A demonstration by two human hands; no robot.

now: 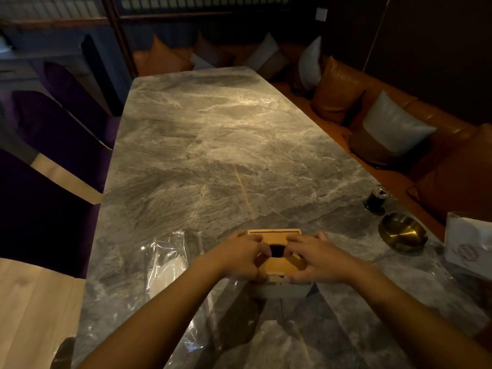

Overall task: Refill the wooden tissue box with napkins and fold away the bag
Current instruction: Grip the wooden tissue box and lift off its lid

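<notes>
A light wooden tissue box [275, 265] with a dark oval slot in its lid stands on the grey marble table [213, 155], near its front edge. My left hand [237, 255] grips the box's left side, fingers curled over the lid by the slot. My right hand [316, 258] holds the right side the same way. To the left of the box lies a clear plastic bag [170, 265], flattened on the table, with something white inside. Whether napkins are in the box is hidden.
A brass ashtray [403, 231] and a small dark jar [375, 199] sit at the right. A clear stand with a white card [468, 243] is at the right edge. Purple chairs [61, 129] line the left, an orange bench with cushions [394, 126] the right.
</notes>
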